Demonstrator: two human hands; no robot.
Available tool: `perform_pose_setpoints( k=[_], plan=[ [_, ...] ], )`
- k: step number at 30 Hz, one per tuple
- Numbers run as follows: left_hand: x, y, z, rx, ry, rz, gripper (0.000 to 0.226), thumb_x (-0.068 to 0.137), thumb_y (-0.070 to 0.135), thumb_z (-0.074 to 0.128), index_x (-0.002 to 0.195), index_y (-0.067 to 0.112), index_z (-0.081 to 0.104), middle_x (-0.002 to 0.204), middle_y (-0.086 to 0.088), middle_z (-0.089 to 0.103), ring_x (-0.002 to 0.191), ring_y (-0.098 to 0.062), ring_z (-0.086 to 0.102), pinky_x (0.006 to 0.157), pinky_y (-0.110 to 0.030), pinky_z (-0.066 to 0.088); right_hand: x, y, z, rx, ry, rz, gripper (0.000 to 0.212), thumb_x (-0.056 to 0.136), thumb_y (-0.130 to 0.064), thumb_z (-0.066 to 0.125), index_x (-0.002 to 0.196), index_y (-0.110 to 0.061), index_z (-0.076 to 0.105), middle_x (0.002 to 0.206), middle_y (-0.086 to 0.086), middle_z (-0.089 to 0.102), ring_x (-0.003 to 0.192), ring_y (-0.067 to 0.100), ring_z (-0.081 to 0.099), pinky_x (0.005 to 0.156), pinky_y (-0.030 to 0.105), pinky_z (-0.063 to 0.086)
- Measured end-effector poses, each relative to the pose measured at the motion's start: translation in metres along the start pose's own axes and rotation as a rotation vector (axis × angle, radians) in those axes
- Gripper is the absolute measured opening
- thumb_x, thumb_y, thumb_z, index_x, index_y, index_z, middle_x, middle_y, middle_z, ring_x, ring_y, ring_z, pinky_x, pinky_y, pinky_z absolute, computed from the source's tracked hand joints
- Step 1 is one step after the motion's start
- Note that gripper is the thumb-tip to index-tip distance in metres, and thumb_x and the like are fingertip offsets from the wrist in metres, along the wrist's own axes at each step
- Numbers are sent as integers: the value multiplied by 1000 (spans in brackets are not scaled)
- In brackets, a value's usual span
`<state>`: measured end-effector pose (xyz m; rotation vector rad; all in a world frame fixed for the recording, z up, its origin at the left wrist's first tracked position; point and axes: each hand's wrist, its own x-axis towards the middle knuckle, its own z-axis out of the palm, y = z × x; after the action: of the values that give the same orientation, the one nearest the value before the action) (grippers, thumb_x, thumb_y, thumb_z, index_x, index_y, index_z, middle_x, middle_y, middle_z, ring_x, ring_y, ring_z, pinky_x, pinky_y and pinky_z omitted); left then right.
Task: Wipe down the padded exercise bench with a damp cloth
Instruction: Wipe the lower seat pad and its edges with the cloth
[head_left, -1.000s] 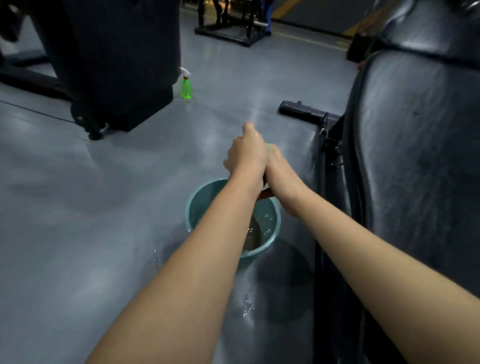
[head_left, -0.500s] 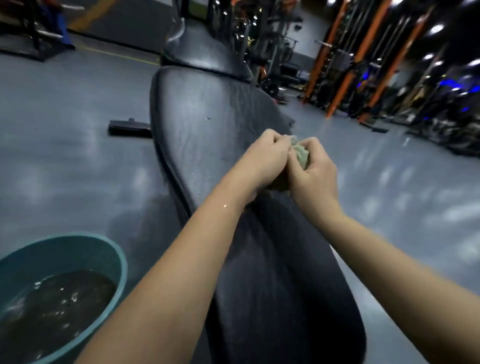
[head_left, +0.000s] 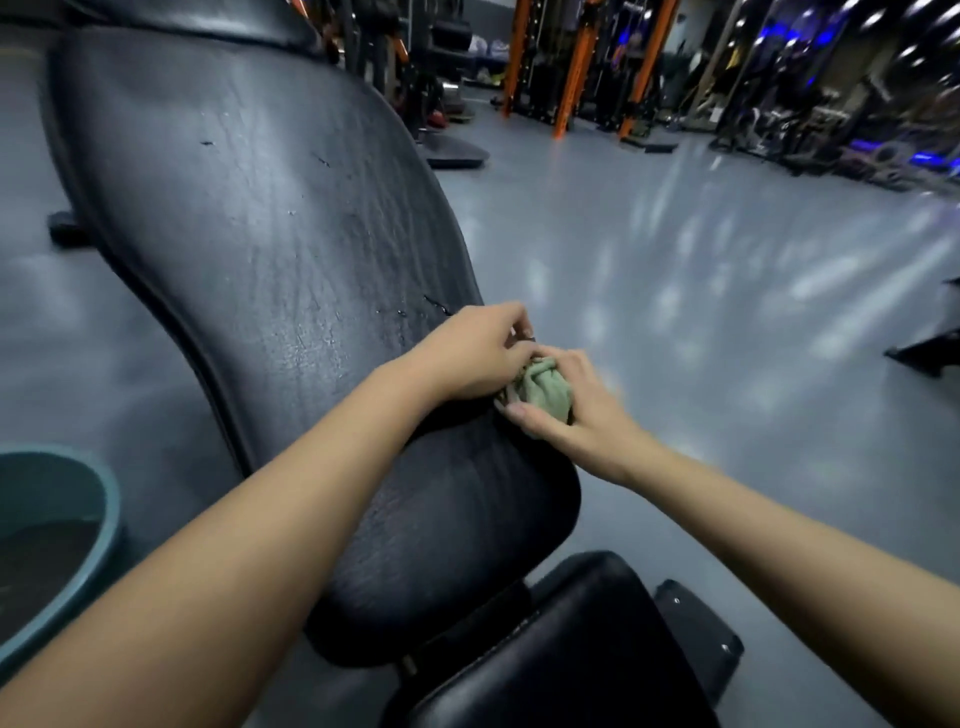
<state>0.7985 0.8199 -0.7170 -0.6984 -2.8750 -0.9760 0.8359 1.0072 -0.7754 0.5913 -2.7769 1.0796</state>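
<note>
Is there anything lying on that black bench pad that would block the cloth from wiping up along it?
Nothing visible does. The green cloth, bunched between both hands, sits at the bench pad's right edge; the pad beyond holds only scuffs and creases.

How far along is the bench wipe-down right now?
Early. Done: the cloth looks wrung, bunched tight, with the bucket of water at the left. In hand: the left hand and right hand both grip the cloth at the right edge of the bench pad. Left: opening the cloth and wiping; only a few droplets show on the pad.
</note>
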Motion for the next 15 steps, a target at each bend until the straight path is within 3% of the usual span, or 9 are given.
perform_pose_setpoints(
  k=[2, 4, 7, 9, 11, 15],
  plan=[
    [-5, -1, 6, 12, 57, 21, 17, 98, 35, 60, 108, 21, 65, 95, 6, 67, 93, -17, 62, 74, -26, 40, -4, 7, 5, 30, 19, -53, 65, 85, -47, 77, 139, -40, 41, 127, -5, 44, 121, -10, 41, 107, 14, 35],
    [-11, 2, 13, 19, 98, 53, 17, 96, 33, 62, 105, 20, 66, 94, 5, 69, 90, -16, 63, 79, -29, 46, -4, 10, 8, 16, 122, -85, 51, 86, -34, 77, 130, -28, 53, 117, -2, 47, 112, 6, 50, 104, 30, 43],
    [-24, 6, 27, 87, 182, 137, 19, 97, 33, 59, 105, 17, 66, 93, 1, 69, 90, -19, 61, 83, -36, 47, -4, 6, 2, -68, 183, -169, 37, 78, -46, 61, 108, -24, 58, 99, -7, 45, 88, 19, 56, 83, 47, 51],
    [-34, 5, 36, 211, 219, 175, 28, 97, 43, 50, 108, 20, 63, 98, 2, 67, 95, -21, 57, 86, -43, 46, -8, 9, -4, -102, 204, -247, 28, 75, -49, 58, 96, -30, 55, 92, -13, 41, 78, 18, 52, 73, 48, 52],
    [-43, 3, 45, 345, 217, 215, 36, 99, 48, 43, 115, 20, 61, 106, 3, 64, 101, -23, 54, 89, -46, 44, -17, 15, -9, -128, 196, -302, 28, 74, -50, 57, 88, -26, 55, 86, -14, 41, 73, 17, 48, 67, 47, 52],
    [-49, -2, 56, 636, 253, 332, 33, 101, 39, 45, 120, 18, 63, 113, -4, 61, 106, -29, 55, 87, -46, 42, -51, 32, -17, -137, 145, -350, 32, 74, -49, 57, 84, -19, 57, 80, -11, 44, 70, 19, 45, 61, 46, 49]
  ],
)
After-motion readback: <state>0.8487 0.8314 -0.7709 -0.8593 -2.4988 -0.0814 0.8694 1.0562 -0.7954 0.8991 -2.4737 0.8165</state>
